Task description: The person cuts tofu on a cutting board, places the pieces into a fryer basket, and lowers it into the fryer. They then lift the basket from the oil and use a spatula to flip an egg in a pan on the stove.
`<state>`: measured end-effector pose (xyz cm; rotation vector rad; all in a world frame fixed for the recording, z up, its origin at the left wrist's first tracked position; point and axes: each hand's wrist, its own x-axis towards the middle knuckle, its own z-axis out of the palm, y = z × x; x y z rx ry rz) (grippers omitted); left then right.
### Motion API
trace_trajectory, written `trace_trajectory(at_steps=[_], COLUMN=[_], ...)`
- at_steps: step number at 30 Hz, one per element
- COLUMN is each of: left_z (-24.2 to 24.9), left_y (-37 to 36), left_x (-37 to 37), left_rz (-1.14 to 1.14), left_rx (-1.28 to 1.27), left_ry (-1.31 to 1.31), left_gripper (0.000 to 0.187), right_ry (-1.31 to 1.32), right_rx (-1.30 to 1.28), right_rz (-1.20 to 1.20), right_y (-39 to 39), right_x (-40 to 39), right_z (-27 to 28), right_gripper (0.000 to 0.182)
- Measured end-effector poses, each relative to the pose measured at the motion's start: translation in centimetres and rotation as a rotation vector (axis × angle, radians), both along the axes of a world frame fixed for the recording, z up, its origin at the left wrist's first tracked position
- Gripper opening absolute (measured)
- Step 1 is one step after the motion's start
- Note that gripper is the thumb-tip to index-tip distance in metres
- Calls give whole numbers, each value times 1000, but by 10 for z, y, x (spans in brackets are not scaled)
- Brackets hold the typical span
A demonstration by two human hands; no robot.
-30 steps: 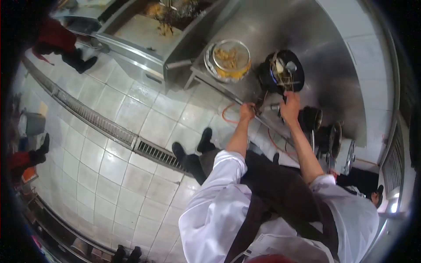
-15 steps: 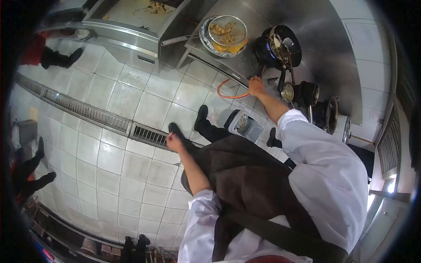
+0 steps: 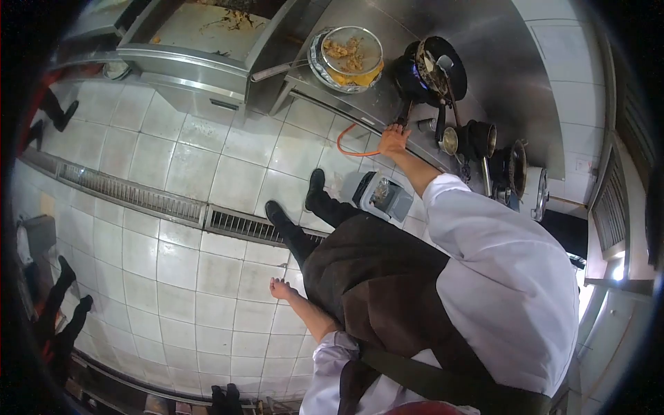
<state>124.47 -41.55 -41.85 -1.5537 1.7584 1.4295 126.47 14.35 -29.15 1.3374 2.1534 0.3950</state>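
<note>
My right hand [image 3: 394, 140] lies at the front edge of the steel stove counter [image 3: 366, 104], fingers spread and nothing in them. Just beyond it, a dark wok [image 3: 453, 59] with a ladle [image 3: 445, 63] in it sits on a burner where a blue flame shows. A small metal cup [image 3: 427, 124] stands right of the hand. My left hand [image 3: 281, 288] hangs low beside my apron, above the tiled floor, its fingers loosely bent and apart, with nothing visible in it.
A mesh strainer [image 3: 353, 50] with fried bits rests over a foil-lined bowl [image 3: 321, 69]. Several pots [image 3: 481, 142] line the counter's right. An orange hose [image 3: 346, 142] loops below the edge, near a grey bin [image 3: 387, 197]. A drain grate [image 3: 242, 225] crosses the floor; other people's legs [image 3: 59, 304] show left.
My right hand has opened from a closed grip at the counter's front edge and drawn back slightly. My left hand has swung down and back. A person's legs at far left have shifted away.
</note>
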Motion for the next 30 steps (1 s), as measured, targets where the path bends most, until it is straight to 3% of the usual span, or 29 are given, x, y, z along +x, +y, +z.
trace_trajectory(at_steps=[13,16,18,19,21,25,27,30], left_z=[-8,-8,-3,-1,1,0,1,0], left_y=[-21,-25,-26,-27,-27,-36,-36,-38], left_x=[-5,-8,-12,-15,-19,-18,-19,-19], left_rz=[-94,-78,-62,-65,-66,-84,-73,-71], left_rx=[19,44,43,30,18,16,23,13], left_ry=[-29,-9,-20,-46,-71,-90,-77,-83], left_gripper=[30,29,29,28,28,28,28,30], right_ry=[2,-15,-47,-46,120,94,1,21], right_rx=[-37,62,-201,-200,-32,97,-73,-44], right_rz=[-21,31,-59,-61,16,123,-59,-76], right_y=[-14,-13,-15,-16,-7,2,-4,-6], right_x=[0,3,-11,-12,-9,-4,-17,-18], right_z=[4,-4,25,27,20,0,15,10], right_gripper=[53,51,53,53,54,55,59,61])
